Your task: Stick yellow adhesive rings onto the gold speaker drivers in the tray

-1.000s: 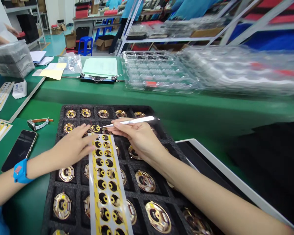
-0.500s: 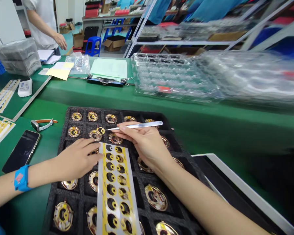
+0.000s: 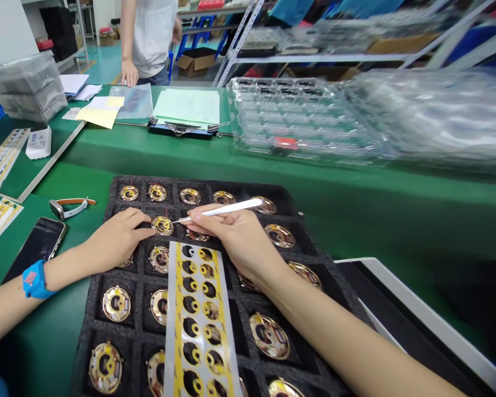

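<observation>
Right hand (image 3: pixel 235 237) pinches a white tool (image 3: pixel 237 205) between thumb and fingers like a pencil, maybe so the thin tip is easy to aim. That tip is at the right edge of a gold round part (image 3: pixel 162 225), which sits in a pocket of the black foam tray (image 3: pixel 139 309), in the second row from the far side. Left hand (image 3: pixel 111 240) comes from the other side, its thumb and finger at the part's left edge, perhaps to make it steady. I cannot tell if they pinch it or only touch it. The sheet with yellow shapes (image 3: pixel 200 320) lies on the tray, near both hands, likely so it is easy to reach.
</observation>
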Demonstrator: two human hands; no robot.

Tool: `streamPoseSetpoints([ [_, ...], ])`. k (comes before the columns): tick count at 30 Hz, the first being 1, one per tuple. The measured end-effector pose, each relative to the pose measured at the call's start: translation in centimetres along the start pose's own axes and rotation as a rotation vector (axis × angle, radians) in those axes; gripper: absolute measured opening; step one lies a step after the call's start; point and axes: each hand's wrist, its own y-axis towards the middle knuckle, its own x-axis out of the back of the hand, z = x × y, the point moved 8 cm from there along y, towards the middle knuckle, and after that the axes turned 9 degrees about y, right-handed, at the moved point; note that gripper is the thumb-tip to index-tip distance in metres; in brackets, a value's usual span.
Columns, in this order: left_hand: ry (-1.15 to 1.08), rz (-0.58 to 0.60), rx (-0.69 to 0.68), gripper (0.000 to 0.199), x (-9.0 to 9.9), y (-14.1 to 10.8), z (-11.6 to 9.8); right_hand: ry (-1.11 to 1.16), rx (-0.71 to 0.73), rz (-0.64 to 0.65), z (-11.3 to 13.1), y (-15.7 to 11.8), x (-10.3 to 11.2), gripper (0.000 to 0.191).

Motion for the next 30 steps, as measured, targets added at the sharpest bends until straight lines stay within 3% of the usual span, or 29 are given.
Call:
streamPoseSetpoints([
  [9, 0.011, -0.042, -0.016, 0.039, -0.57, -0.22, -0.14, -0.053, -0.019, 0.04, -0.06, 0.04, 0.08, 0.042],
  [16, 0.035, -0.011, -0.036, 0.04, -0.98, -0.21, -0.26, -0.076, -0.026, 0.043, -0.26, 0.14, 0.25, 0.042],
  [23, 0.045, -0.057, -0.045, 0.04, -0.52, -0.17, -0.48, -0.097, 0.009, 0.035, -0.21, -0.03, 0.27, 0.041],
  [30, 0.054, -0.027, -0.037, 0.042, -0.4, -0.01, -0.52, -0.115, 0.026, 0.037, -0.1, -0.14, 0.27, 0.04],
])
